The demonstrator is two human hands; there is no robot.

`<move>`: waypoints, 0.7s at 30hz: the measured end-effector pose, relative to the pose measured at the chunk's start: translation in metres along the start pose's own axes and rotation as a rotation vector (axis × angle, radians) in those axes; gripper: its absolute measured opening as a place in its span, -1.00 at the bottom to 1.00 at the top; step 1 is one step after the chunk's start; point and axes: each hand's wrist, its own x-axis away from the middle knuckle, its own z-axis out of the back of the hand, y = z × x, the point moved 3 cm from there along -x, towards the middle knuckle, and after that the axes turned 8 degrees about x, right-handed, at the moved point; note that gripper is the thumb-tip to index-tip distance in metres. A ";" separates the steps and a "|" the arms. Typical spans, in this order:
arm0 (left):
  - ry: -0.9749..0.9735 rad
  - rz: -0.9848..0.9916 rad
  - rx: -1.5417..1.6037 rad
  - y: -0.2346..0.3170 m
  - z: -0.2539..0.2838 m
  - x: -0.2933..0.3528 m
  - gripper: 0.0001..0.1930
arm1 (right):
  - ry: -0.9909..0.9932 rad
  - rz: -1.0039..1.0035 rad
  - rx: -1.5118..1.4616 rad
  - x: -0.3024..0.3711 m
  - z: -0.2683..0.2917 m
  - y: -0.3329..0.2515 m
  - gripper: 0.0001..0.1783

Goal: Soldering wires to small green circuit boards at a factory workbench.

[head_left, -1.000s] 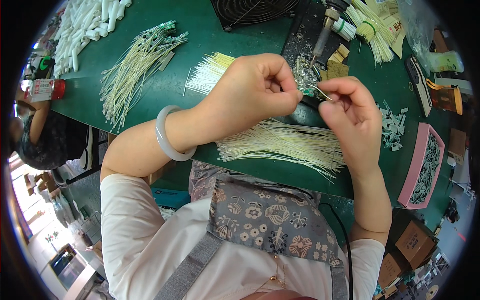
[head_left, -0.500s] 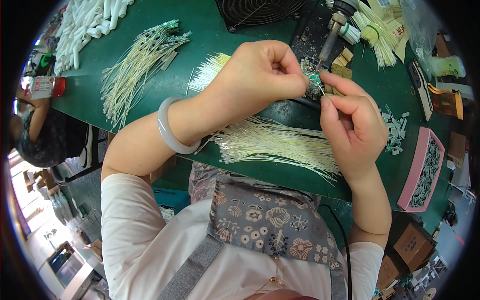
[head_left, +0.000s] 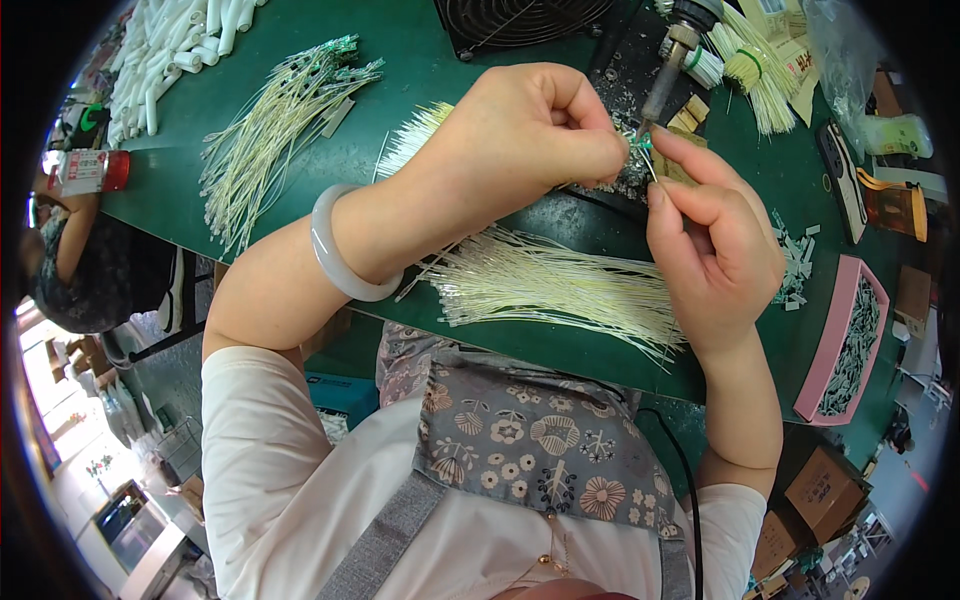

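My left hand [head_left: 530,130] is closed in a pinch, with a small green circuit board [head_left: 642,144] at its thumb and fingertips. Between the thumb and index finger of my right hand [head_left: 715,230] is a thin wire [head_left: 654,172], its upper end meeting the green board. Just above both fingertips is the tip of a soldering iron [head_left: 662,85], pointing down; I cannot tell whether it touches the board. Below my hands lies a spread bundle of pale yellow and white wires [head_left: 560,285]. Bits of solder [head_left: 630,185] sit behind my fingertips.
Wires with green ends [head_left: 285,130] lie left, near white tubes [head_left: 185,55]. A black fan [head_left: 525,22] stands at the back. To the right are loose small pieces [head_left: 795,265], a pink tray [head_left: 822,345] of similar pieces, a phone [head_left: 842,180] and tied wires [head_left: 750,75].
Both hands have shifted slightly up and right with the green board and wire, bringing them closer to the soldering iron's tip.
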 end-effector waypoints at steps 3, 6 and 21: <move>-0.010 0.014 0.015 0.003 0.000 0.000 -0.88 | 0.007 0.004 -0.008 -0.001 0.000 0.001 -0.85; -0.027 0.000 0.062 0.004 0.001 0.000 -0.87 | 0.014 0.008 -0.013 -0.002 -0.001 0.000 -0.85; 0.006 0.009 -0.106 0.005 0.001 0.003 -0.88 | -0.030 -0.137 -0.141 0.001 0.005 0.001 -0.89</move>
